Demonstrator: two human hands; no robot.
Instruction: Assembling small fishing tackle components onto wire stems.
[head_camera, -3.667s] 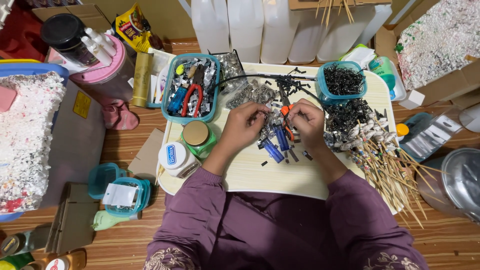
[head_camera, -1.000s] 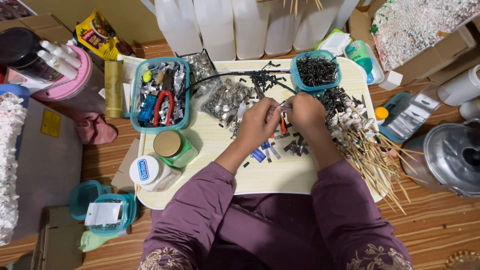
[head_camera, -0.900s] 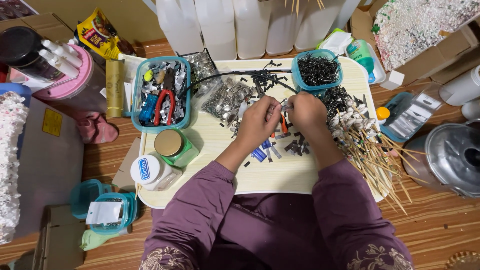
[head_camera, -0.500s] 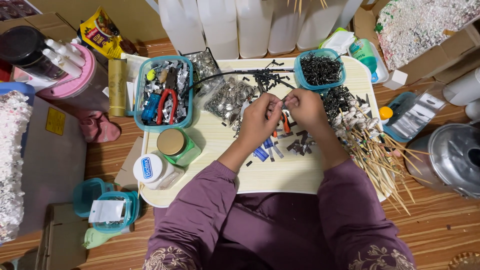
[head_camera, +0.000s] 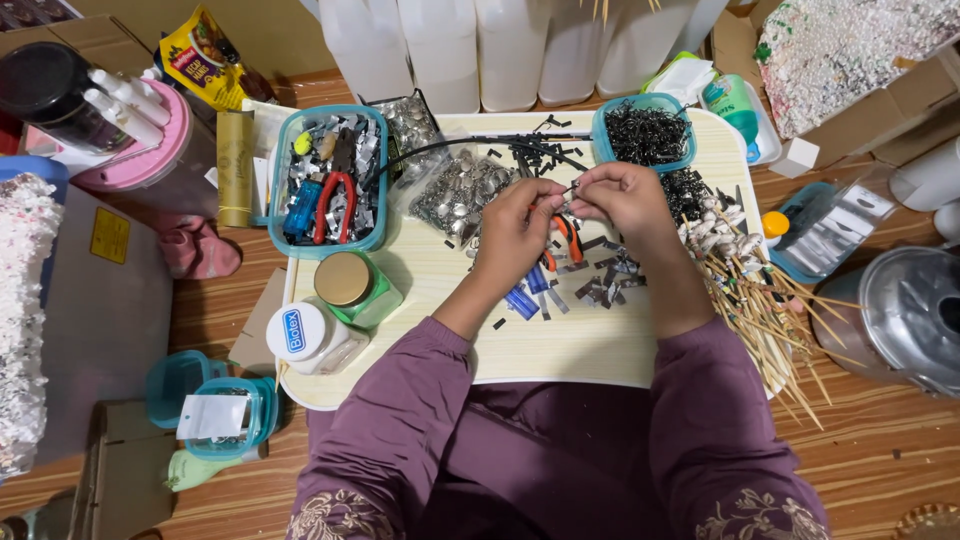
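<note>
We sit over a pale yellow surface (head_camera: 560, 345) set low on a wooden plank floor (head_camera: 880, 450), purple sleeves reaching in from below. Our left hand (head_camera: 515, 225) and right hand (head_camera: 620, 195) meet above its middle, each grip pinched together on a thin dark wire piece (head_camera: 572, 187) held between the fingertips; it is too small to tell its exact shape. Under the hands lie orange-handled pliers (head_camera: 568, 240), small blue tubes (head_camera: 522, 300) and scattered dark bits. To the left stands a teal tray (head_camera: 330, 180) of tools and silver scraps, with a gold-lidded green jar (head_camera: 352, 288) and a white-lidded jar (head_camera: 305, 335) near the edge. A teal bowl of black pieces (head_camera: 643, 132) sits at the far right corner, and a heap of wooden skewers (head_camera: 770, 320) spills off the right side. White plastic jugs (head_camera: 470, 45) line the far wall, and a metal pot (head_camera: 915, 315) rests on the floor at right
</note>
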